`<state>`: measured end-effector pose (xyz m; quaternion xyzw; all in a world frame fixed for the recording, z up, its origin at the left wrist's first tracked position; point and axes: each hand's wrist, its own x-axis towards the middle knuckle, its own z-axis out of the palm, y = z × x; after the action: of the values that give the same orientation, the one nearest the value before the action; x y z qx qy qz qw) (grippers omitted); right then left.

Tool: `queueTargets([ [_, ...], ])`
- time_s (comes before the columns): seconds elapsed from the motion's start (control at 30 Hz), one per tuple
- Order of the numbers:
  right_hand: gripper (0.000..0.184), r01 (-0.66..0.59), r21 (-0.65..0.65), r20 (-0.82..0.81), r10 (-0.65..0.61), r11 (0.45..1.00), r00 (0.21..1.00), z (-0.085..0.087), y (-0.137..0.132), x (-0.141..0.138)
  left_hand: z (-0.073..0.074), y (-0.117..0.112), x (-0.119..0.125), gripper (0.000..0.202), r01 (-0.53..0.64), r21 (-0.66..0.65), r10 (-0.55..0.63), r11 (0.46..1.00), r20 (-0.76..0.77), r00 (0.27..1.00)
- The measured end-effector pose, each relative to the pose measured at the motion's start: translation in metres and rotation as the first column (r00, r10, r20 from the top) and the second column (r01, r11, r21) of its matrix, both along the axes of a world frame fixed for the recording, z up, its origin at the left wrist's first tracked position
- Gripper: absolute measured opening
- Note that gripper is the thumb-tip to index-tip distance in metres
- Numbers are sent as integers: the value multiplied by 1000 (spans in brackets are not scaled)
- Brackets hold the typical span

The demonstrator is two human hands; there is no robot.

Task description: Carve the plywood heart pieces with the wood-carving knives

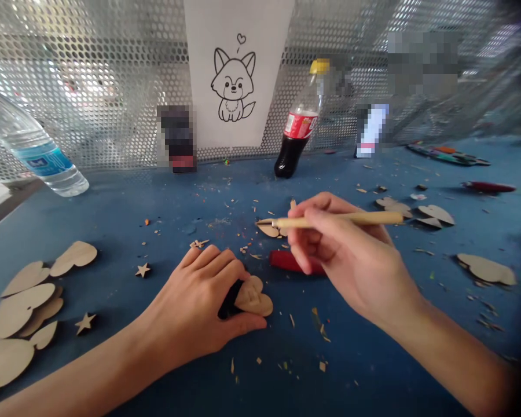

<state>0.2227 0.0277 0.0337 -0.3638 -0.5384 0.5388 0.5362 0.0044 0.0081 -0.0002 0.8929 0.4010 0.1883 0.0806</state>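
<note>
My left hand (208, 292) rests on the blue table. Its thumb and curled forefinger press at the edges of a small wooden heart (255, 296) with a raised or carved pattern on its face. Held like a pen in my right hand (351, 249) is a slim wooden-handled carving tool (356, 218). Its pointed tip is turned left, above the table and apart from that heart. Below my right fingers lies a red handle-shaped object (286, 260), partly covered by them. Behind the tool, another wooden heart piece (268, 229) is partly hidden.
Plain wooden hearts (24, 310) overlap at the left, near small wooden stars (85, 324). More heart pieces (486, 269) lie right among shavings. A water bottle (43, 156), cola bottle (293, 136) and fox drawing (233, 87) stand along the perforated back panel.
</note>
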Motion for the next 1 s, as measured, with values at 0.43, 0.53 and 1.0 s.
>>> queueTargets([
  [0.43, 24, -123, -29, 491, 121, 992, 863, -10, -13, -11, 0, -3, 1, 45, -41, -95, 40, 995, -6, 999],
  [0.53, 25, -123, 18, 541, 94, 992, 836, -12, -12, -11, -1, -3, 1, 46, -40, -83, 40, 996, -1, 999],
  [1.0, 16, -143, 92, 618, 56, 985, 784, -8, -14, -16, -1, -3, 1, 47, -35, -107, 36, 994, 4, 999],
])
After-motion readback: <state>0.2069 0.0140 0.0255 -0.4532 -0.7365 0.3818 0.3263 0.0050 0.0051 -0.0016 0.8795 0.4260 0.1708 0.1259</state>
